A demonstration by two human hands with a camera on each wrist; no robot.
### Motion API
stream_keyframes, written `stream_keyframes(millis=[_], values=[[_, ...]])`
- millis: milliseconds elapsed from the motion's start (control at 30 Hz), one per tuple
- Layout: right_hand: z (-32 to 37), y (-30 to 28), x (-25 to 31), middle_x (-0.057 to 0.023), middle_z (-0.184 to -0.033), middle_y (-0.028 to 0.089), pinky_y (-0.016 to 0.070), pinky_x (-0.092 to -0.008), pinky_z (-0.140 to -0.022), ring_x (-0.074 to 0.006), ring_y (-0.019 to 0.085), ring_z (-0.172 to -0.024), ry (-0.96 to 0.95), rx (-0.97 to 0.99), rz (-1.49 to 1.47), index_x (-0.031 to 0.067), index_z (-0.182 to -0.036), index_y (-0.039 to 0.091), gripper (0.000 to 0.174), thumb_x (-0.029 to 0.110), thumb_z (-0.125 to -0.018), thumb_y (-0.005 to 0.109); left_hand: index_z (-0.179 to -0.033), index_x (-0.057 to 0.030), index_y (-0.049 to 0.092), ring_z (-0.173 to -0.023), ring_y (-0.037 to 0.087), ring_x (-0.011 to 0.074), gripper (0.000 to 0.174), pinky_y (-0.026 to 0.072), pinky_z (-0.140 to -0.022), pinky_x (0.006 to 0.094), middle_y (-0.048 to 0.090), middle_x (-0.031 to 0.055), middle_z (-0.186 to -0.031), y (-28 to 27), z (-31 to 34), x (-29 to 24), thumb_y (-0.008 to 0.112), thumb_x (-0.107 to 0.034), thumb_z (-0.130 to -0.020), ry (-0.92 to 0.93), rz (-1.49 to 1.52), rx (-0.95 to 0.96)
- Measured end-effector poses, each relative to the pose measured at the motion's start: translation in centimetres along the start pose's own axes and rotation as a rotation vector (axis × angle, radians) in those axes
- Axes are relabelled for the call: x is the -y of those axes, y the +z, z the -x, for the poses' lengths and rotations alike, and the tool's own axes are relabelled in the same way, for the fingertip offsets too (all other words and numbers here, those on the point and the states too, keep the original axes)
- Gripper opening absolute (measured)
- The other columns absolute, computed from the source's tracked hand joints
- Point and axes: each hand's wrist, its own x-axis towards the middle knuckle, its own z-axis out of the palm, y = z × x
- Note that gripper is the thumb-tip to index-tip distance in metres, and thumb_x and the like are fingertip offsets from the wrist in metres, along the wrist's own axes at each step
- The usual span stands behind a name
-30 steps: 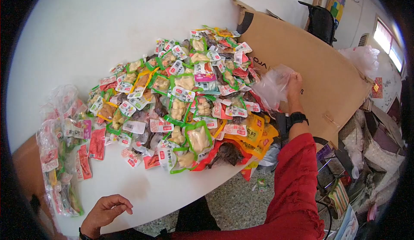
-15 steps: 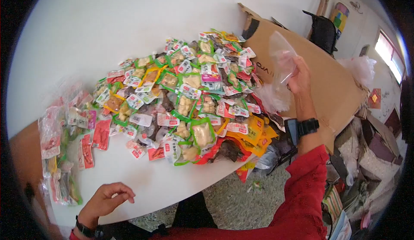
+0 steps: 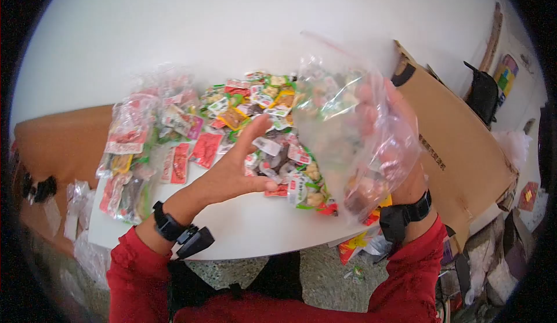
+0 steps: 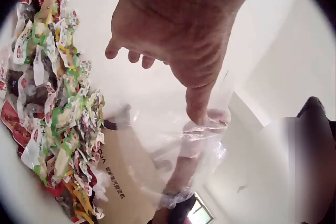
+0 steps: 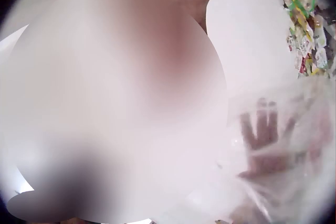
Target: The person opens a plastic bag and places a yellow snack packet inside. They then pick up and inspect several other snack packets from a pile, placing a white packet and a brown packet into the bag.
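A clear plastic bag [image 3: 331, 143] hangs in front of my right hand [image 3: 377, 111], which holds it up by its upper part; the fingers show blurred through the film. Left of the bag, my left hand [image 3: 232, 163] is raised over the table, thumb and fingers spread wide, with nothing in them. In the left wrist view the left thumb [image 4: 198, 103] overlaps the bag [image 4: 152, 150] close to the right hand. Through the film, the right wrist view shows a hand with spread fingers [image 5: 265, 129]. Behind both hands lies a heap of small vacuum-packed snack packets [image 3: 278, 100].
Filled clear bags of packets [image 3: 130, 131] stand at the table's left side, with loose red packets [image 3: 206, 149] beside them. A large cardboard sheet [image 3: 458, 149] leans on the right. The white table [image 3: 243, 230] has a curved front edge; bags and boxes clutter the floor at right.
My right hand has lifted the bag off the cardboard side and brought it left, before the heap, where it spreads wider. My left hand has risen from the table's front edge towards it, fingers opening.
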Motion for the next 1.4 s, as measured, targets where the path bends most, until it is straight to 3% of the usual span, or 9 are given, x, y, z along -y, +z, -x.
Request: stream_keyframes(millis=[167,233,300,400,567,733,1100,1267,1400], values=[[-1.8,0.1,-3.4,-0.0082,-0.082,0.061,0.0495,-0.0267,-0.058,-0.0149,0.059,-0.069,0.041,0.341,0.242,0.0057,-0.091,0.050,0.019,0.024,-0.086,0.049,-0.122,-0.0057,0.040,-0.117,0.036,0.0188,0.057,0.0311,-0.095,0.0325,0.043,0.0100,-0.122,-1.6,2.5,-2.0,0.065,-0.027,-0.077,0.045,-0.119,0.088],[-2.3,-1.1,-4.1,-0.0072,-0.082,0.060,0.0475,-0.0252,-0.061,-0.0125,0.057,-0.072,0.060,0.337,0.302,0.0046,-0.091,0.049,0.015,0.017,-0.084,0.052,-0.105,-0.0045,0.052,-0.098,0.050,0.0122,0.031,0.0382,-0.085,0.0260,0.055,0.0050,-0.102,-2.6,4.3,-0.8,0.058,-0.024,-0.083,-0.353,0.231,0.136],[-2.4,-2.2,-5.0,-0.0044,-0.080,0.059,0.0452,-0.0226,-0.061,-0.0089,0.055,-0.069,-0.080,0.167,0.926,0.0041,-0.092,0.048,0.013,0.011,-0.082,0.053,-0.087,-0.0043,0.055,-0.076,0.055,0.0064,0.020,0.0429,-0.067,0.0201,0.060,0.0016,-0.081,-3.3,5.8,-1.2,0.052,-0.024,-0.086,-0.296,0.304,0.025],[-0.8,-1.8,-7.2,-0.0031,-0.079,0.058,0.0439,-0.0217,-0.060,-0.0069,0.053,-0.069,-0.029,0.130,1.052,0.0041,-0.096,0.052,0.017,0.008,-0.080,0.055,-0.079,-0.0049,0.052,-0.061,0.055,0.0083,0.021,0.0443,-0.051,0.0223,0.058,0.0036,-0.069,-5.2,8.1,0.2,0.049,-0.024,-0.088,-0.549,0.411,0.117],[0.3,-1.8,-11.5,-0.0090,-0.092,0.060,0.0458,-0.0268,-0.067,-0.0155,0.058,-0.078,-0.182,0.260,1.135,0.0037,-0.099,0.055,0.022,0.009,-0.078,0.056,-0.084,-0.0059,0.054,-0.072,0.053,0.0072,0.016,0.0431,-0.062,0.0222,0.056,0.0004,-0.079,-7.2,9.0,0.6,0.053,-0.022,-0.086,-0.645,0.215,0.238],[2.0,1.3,-12.7,-0.0129,-0.083,0.055,0.0459,-0.0317,-0.063,-0.0248,0.058,-0.073,-0.171,0.403,1.296,0.0073,-0.104,0.053,0.029,0.006,-0.075,0.056,-0.098,-0.0075,0.056,-0.093,0.051,0.0192,0.023,0.0429,-0.076,0.0308,0.052,0.0062,-0.103,-7.1,6.4,-0.7,0.060,-0.008,-0.076,0.076,-0.709,-0.182],[3.1,1.4,-15.2,-0.0100,-0.085,0.057,0.0451,-0.0292,-0.059,-0.0198,0.054,-0.067,-0.262,0.487,1.139,0.0071,-0.103,0.051,0.024,0.008,-0.079,0.055,-0.078,-0.0066,0.056,-0.088,0.052,0.0264,0.011,0.0452,-0.069,0.0349,0.053,0.0081,-0.102,-3.4,4.9,0.0,0.061,-0.007,-0.068,0.223,-0.964,0.052],[2.0,0.2,-15.0,-0.0040,-0.084,0.057,0.0403,-0.0228,-0.055,-0.0084,0.050,-0.067,0.698,0.298,0.257,0.0023,-0.103,0.053,0.025,0.020,-0.085,0.053,-0.077,-0.0056,0.056,-0.083,0.054,0.0264,0.011,0.0463,-0.065,0.0343,0.054,0.0095,-0.101,-3.2,5.2,0.5,0.060,-0.006,-0.067,0.303,-0.967,0.026],[2.1,-0.9,-16.0,-0.0026,-0.077,0.055,0.0380,-0.0219,-0.052,-0.0075,0.049,-0.063,0.763,0.410,0.276,0.0012,-0.098,0.055,0.025,0.022,-0.084,0.055,-0.080,-0.0046,0.055,-0.084,0.054,0.0256,0.013,0.0476,-0.065,0.0337,0.053,0.0099,-0.102,-3.2,5.5,0.6,0.057,-0.005,-0.067,0.319,-0.933,0.067]])
